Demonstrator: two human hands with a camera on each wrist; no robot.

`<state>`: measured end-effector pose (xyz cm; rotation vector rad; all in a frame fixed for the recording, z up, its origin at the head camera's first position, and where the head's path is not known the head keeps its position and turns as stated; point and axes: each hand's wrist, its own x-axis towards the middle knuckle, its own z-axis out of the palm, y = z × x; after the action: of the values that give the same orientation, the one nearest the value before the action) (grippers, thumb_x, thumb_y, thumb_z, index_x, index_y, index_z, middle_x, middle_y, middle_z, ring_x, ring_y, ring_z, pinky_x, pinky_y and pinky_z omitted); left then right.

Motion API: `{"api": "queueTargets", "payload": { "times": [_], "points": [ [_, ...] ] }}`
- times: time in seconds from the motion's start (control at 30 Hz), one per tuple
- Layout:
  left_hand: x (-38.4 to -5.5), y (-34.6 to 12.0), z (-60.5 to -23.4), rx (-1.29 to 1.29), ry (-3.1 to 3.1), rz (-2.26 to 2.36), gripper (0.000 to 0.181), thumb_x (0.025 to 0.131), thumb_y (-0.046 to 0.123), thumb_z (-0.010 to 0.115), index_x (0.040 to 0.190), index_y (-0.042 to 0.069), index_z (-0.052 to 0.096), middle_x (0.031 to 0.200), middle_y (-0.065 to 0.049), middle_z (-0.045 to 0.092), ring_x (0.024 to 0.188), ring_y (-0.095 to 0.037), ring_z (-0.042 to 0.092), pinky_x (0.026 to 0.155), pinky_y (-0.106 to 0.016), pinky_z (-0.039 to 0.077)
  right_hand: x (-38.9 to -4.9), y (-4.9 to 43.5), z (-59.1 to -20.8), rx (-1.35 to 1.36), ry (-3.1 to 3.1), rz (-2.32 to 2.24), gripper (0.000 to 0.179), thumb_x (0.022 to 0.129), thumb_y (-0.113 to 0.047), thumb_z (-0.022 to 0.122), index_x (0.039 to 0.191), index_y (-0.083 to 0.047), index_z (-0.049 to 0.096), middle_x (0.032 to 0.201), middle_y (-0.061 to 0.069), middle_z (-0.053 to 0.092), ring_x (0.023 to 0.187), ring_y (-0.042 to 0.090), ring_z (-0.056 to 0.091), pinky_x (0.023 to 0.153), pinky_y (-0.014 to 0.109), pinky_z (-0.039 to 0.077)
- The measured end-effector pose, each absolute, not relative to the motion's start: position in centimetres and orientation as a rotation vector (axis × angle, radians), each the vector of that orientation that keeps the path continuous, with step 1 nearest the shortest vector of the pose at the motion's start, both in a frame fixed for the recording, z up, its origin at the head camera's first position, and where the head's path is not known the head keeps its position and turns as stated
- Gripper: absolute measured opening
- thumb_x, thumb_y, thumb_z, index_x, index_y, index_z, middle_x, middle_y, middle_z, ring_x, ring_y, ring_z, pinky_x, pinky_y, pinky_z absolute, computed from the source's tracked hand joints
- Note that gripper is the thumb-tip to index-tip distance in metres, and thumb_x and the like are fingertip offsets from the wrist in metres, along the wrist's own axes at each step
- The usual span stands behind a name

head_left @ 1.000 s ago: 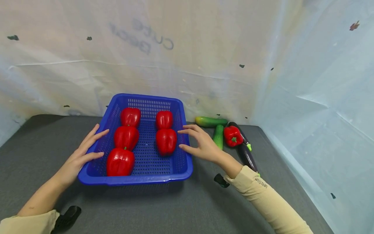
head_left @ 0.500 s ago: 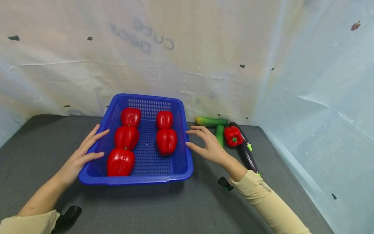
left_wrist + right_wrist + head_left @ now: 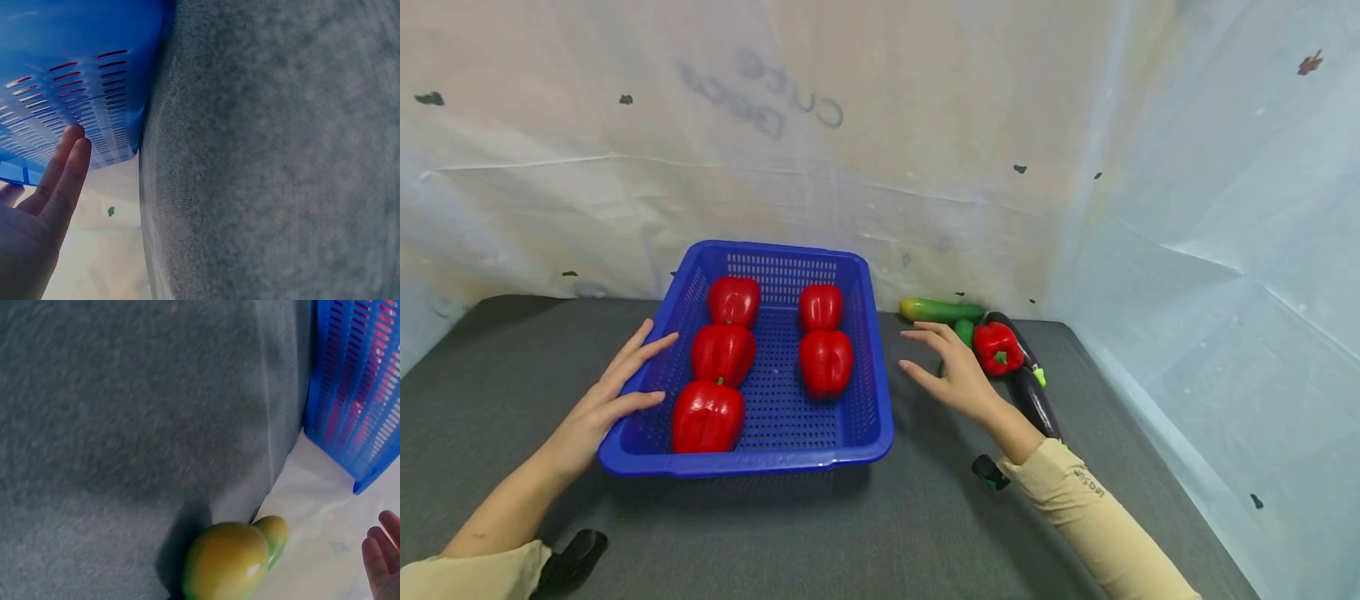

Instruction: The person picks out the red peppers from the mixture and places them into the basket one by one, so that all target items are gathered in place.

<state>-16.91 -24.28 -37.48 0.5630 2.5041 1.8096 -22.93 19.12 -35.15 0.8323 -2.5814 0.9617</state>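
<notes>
A blue perforated plastic basket point(image 3: 745, 462) holds red bell peppers point(image 3: 709, 417), three in a row on its left side and two on its right. My left hand point(image 3: 587, 417) rests at the basket's left rim with fingers spread. In the left wrist view, two straight fingers point(image 3: 67, 178) lie along the slotted outer wall. To the right of the basket, my right hand point(image 3: 958, 379) is apart from it, holding nothing, fingers relaxed. It partly covers a green cucumber point(image 3: 964, 330) in the head view. The right wrist view shows the yellowish ends of two cucumbers point(image 3: 225, 562).
Another cucumber point(image 3: 934, 311) lies by the back wall sheet point(image 3: 925, 208). Right of it are a single red bell pepper point(image 3: 997, 349) and two dark eggplants point(image 3: 1033, 404). A grey cloth surface point(image 3: 737, 542) runs under everything, with plastic sheeting point(image 3: 1240, 250) at the right.
My right hand has drawn away from the basket's right rim and moved right, toward the cucumbers. My left hand and the basket have stayed in place.
</notes>
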Motion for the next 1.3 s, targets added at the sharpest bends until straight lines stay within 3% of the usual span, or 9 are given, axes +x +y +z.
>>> {"api": "queueTargets", "payload": {
  "times": [0.53,0.9,1.3],
  "points": [
    [-16.8,-24.1,-37.5,0.561,2.516,1.789,0.058,0.099,0.015,0.037,0.154,0.024,0.021,0.160,0.015,-0.012,0.145,-0.034,-0.017,0.090,-0.085,0.007,-23.9,21.4,-35.8,0.707,-2.657,0.889,0.045,0.088,-0.021,0.069,0.130,-0.010,0.058,0.141,0.016,0.046,0.129,0.033,0.045,0.105,0.055,0.038],
    [-16.8,-24.2,-37.4,0.535,2.531,1.792,0.059,0.098,0.014,0.037,0.154,0.025,0.021,0.161,0.008,-0.014,0.143,-0.043,-0.017,0.090,-0.085,0.008,-24.3,22.9,-35.8,0.598,-2.762,0.837,0.046,0.089,-0.024,0.067,0.131,-0.008,0.057,0.143,0.019,0.041,0.132,0.036,0.039,0.107,0.057,0.034],
    [-16.7,-24.1,-37.4,0.548,2.537,1.796,0.059,0.098,0.013,0.037,0.154,0.024,0.021,0.161,0.007,-0.014,0.143,-0.043,-0.017,0.090,-0.085,0.006,-24.3,24.3,-36.5,0.551,-2.733,0.774,0.045,0.089,-0.021,0.068,0.129,-0.004,0.058,0.142,0.024,0.041,0.132,0.042,0.037,0.108,0.058,0.032]
  ]
}}
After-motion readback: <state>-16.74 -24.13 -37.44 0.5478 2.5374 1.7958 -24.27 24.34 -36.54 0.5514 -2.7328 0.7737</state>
